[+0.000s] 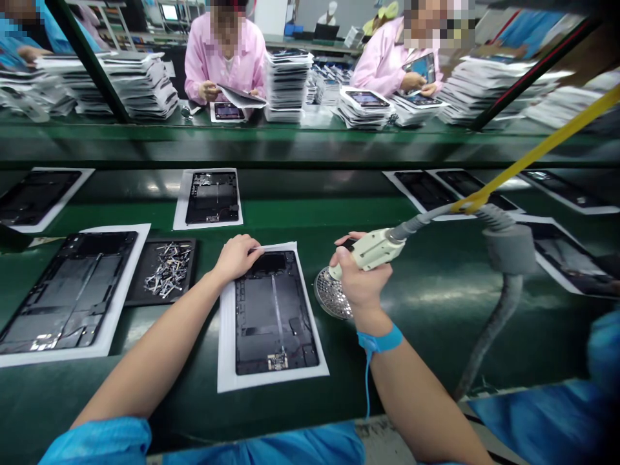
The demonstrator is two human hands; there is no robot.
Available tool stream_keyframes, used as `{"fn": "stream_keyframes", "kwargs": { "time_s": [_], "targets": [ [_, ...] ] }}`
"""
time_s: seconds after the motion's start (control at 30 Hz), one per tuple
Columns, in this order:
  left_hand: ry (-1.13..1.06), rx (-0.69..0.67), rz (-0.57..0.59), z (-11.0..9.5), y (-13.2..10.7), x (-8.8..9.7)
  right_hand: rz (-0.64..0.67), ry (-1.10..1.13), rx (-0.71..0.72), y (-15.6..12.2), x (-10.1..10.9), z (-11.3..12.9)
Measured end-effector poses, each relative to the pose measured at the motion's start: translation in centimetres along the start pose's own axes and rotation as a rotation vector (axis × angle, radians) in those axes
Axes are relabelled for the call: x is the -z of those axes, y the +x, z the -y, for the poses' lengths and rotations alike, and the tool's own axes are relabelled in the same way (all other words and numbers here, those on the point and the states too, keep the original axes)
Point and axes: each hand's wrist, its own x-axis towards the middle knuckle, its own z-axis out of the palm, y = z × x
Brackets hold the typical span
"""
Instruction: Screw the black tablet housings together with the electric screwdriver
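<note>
In front of me a black tablet housing (pixel 264 316) lies on a white sheet (pixel 227 361), its inside facing up with a pale flex strip down the middle. My left hand (pixel 237 256) is bent over its upper left corner, fingers closed at the top edge. My right hand (pixel 363 278) grips a cream hand-held gun (pixel 380 248) with a grey hose (pixel 423 219). A round perforated metal head (pixel 332 294) shows below the gun's front end, beside the housing; whether it is joined to the gun is partly hidden by my fingers. A blue wrist strap (pixel 382 340) circles my right wrist.
A dark tray (pixel 138 284) of small metal parts stands left of my left hand, beside another tablet housing (pixel 72 290). More housings lie on the green bench (pixel 290 200). A yellow strap (pixel 533 152) holds the hose. Across the bench, people in pink work among stacks (pixel 289 87).
</note>
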Motion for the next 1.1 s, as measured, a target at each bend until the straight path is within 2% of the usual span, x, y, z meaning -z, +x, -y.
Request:
{"fn": "stream_keyframes", "kwargs": {
  "time_s": [0.9, 1.0, 1.07, 1.1],
  "targets": [
    [-0.001, 0.011, 0.021, 0.2, 0.2, 0.1, 0.011, 0.018, 0.022, -0.3, 0.1, -0.1],
    [0.061, 0.005, -0.052, -1.0, -0.2, 0.5, 0.008, 0.048, 0.026, -0.2, 0.0, 0.1],
    [0.092, -0.045, -0.120, -2.8, -0.9, 0.5, 0.016, 0.088, 0.030, -0.2, -0.2, 0.6],
    [0.078, -0.087, -0.117, -3.9, -1.5, 0.3, 0.022, 0.115, 0.028, -0.3, -0.2, 0.9]
  ]
}}
